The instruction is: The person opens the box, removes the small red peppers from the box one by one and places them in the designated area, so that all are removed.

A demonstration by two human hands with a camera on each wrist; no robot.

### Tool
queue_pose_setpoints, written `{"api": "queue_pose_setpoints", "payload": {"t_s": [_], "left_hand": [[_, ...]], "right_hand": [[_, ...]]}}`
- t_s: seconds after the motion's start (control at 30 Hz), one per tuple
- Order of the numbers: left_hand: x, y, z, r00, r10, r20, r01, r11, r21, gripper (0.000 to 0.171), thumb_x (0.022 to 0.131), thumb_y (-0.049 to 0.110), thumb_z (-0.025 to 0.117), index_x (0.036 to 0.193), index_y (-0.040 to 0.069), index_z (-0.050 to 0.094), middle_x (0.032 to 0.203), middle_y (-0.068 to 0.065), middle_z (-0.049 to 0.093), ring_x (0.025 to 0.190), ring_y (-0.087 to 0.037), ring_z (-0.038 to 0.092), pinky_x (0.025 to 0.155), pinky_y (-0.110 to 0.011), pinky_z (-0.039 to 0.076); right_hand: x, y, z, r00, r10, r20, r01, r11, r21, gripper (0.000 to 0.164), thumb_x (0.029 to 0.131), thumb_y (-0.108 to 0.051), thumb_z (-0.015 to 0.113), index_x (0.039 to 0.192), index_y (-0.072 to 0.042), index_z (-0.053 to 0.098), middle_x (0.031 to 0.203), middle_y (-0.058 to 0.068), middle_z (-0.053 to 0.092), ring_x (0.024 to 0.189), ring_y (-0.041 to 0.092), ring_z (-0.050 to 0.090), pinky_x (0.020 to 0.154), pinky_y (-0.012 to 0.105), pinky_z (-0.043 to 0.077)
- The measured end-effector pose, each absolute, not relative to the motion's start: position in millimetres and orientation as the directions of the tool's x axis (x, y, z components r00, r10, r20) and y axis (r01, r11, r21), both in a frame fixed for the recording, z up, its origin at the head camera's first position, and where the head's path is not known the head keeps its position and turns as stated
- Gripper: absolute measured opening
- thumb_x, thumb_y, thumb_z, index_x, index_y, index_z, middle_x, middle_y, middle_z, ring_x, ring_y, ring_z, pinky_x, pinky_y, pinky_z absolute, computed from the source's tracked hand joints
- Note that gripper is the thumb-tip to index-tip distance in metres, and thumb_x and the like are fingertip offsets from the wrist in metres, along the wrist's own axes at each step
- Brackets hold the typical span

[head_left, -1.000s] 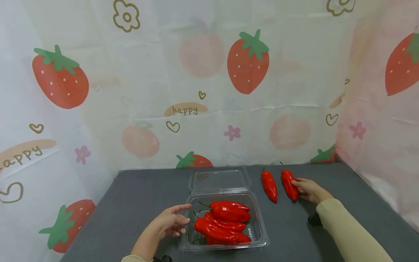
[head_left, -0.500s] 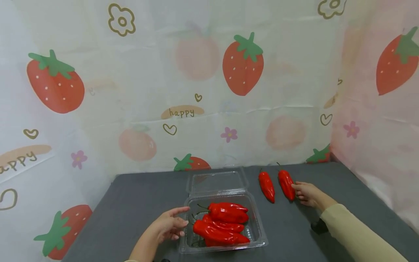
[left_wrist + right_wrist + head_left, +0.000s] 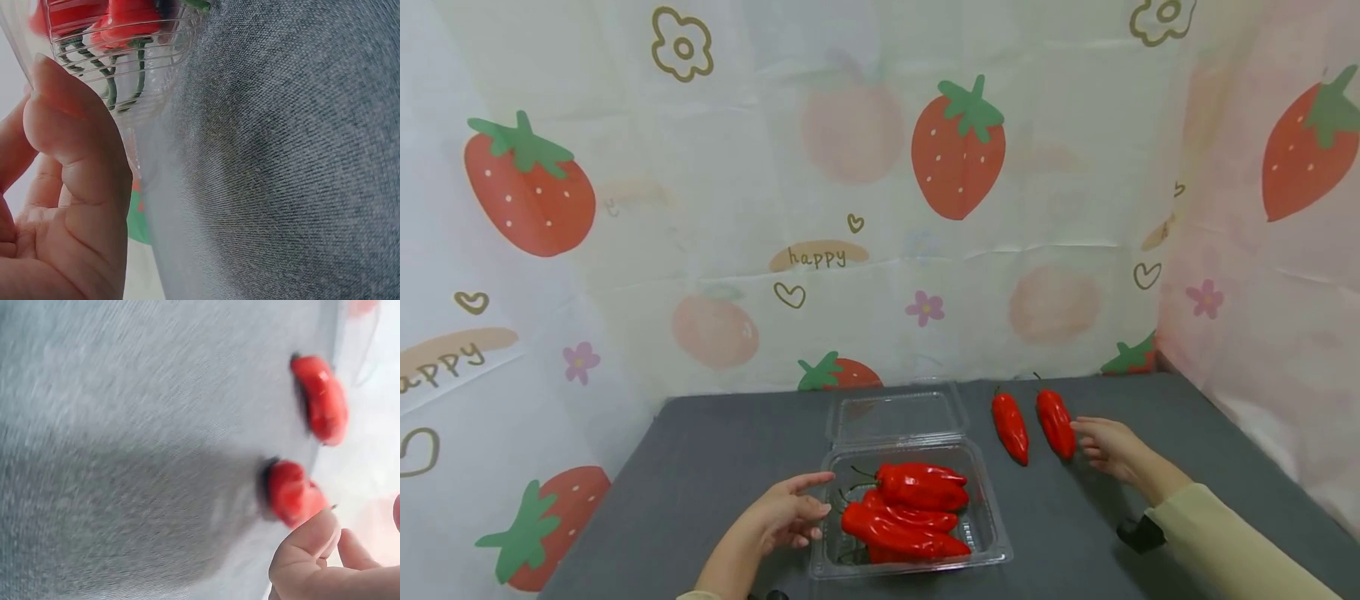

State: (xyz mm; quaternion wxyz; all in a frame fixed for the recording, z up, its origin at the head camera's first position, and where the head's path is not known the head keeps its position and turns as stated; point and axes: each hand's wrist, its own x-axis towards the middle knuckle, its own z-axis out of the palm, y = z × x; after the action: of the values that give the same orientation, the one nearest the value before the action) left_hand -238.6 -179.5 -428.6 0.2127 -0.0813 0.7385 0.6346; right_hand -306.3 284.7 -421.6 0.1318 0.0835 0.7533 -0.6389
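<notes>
My right hand (image 3: pixel 1114 450) is at the right side of a red pepper (image 3: pixel 1056 423) lying on the grey table, fingertips right at its edge and nothing in its grip. In the right wrist view, thumb and fingertips come together just past that pepper (image 3: pixel 291 492). A second red pepper (image 3: pixel 1011 427) lies parallel to its left. My left hand (image 3: pixel 781 515) stays at the left rim of a clear plastic clamshell box (image 3: pixel 992 508), index finger stretched along it. Several red peppers (image 3: pixel 910 532) are piled in the box, dark stems toward my left thumb (image 3: pixel 81 131).
The box's clear lid (image 3: pixel 898 414) lies folded back on the table (image 3: pixel 730 450) behind it. A printed strawberry cloth (image 3: pixel 865 192) hangs along the table's back edge, and more of it closes off both sides.
My right hand has drawn back slightly to the right from the right-hand pepper, which stays on the table. The head view has shifted a little. My left hand has barely moved.
</notes>
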Motion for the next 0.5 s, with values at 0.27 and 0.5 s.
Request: {"api": "queue_pose_setpoints", "payload": {"t_s": [0.27, 0.5], "left_hand": [[-238.0, -179.6, -427.7, -0.892, 0.165, -0.421, -0.391, 0.184, 0.902, 0.057, 0.093, 0.003, 0.063, 0.145, 0.002, 0.041, 0.084, -0.006, 0.059, 0.053, -0.01, 0.056, 0.048, -0.019, 0.043], [-237.1, -179.6, -427.8, -0.898, 0.158, -0.412, -0.384, 0.18, 0.906, 0.058, 0.092, 0.003, 0.064, 0.145, 0.002, 0.042, 0.08, -0.004, 0.057, 0.052, -0.01, 0.055, 0.048, -0.019, 0.043]], "right_hand": [[-296.2, 276.2, -412.6, -0.956, -0.113, -0.272, 0.248, 0.187, -0.95, 0.064, 0.103, -0.025, 0.046, 0.147, 0.013, 0.019, 0.098, 0.003, 0.052, 0.076, 0.01, 0.053, 0.073, 0.027, 0.045], [-289.6, 266.7, -404.9, -0.956, -0.159, -0.245, 0.213, 0.196, -0.957, 0.067, 0.103, -0.029, 0.047, 0.147, 0.014, 0.018, 0.126, 0.021, 0.049, 0.094, 0.016, 0.056, 0.081, 0.033, 0.048]]}}
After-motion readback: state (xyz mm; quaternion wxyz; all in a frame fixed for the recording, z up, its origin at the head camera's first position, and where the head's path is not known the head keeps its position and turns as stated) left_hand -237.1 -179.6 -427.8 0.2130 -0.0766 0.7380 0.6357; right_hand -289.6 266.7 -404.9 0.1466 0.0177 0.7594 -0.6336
